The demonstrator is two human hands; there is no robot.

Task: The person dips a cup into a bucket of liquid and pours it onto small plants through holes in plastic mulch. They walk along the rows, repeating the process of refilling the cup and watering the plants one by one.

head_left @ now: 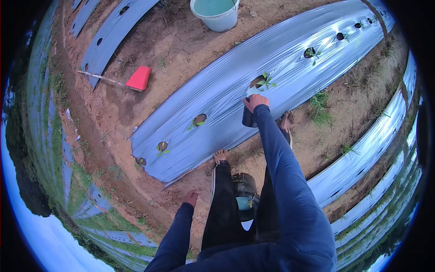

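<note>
Nearest the lens, I am seeing a dark bucket [246,194] sitting low in the frame's centre, between the legs. Running across the middle is a wide sheet of silver mulch film [235,86] with planting holes. At top centre a pale bucket [216,13] is standing on bare soil. At centre, my right hand [256,101] is clamping a dark cup [248,119] over the film, just below a seedling [265,81]. Lower left, my left hand [190,197] is hanging loosely curled, holding nothing. A red tool head [139,78] is lying upper left.

Silver mulch film [226,86], red scoop [138,78].
</note>
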